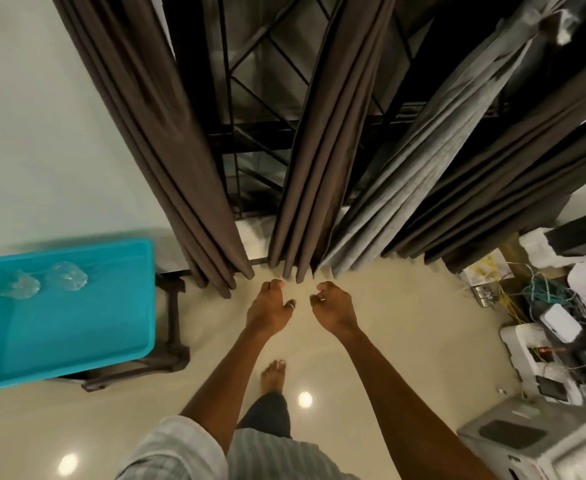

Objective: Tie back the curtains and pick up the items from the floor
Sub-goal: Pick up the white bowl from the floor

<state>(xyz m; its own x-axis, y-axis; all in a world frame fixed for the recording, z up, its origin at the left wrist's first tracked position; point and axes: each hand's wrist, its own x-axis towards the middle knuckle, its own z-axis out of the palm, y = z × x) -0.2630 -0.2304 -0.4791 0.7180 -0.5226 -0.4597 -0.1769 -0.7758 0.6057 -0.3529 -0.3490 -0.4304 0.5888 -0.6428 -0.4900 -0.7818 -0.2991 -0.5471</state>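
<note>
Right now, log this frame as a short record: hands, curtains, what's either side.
left hand: fingers curled, holding nothing
right hand: fingers curled, holding nothing
brown curtains: hanging loose, reaching the floor
grey curtain: gathered, right of the middle brown one
turquoise tray: left, bearing two clear items
cables and devices: piled at right

Warm, fairly dim indoor light from above, with two round glare spots on the glossy floor (405, 323). The window (260, 81) is black. Edges bend strongly from the wide lens; curtains (319, 168) and tray (76, 323) look softly blurred
</note>
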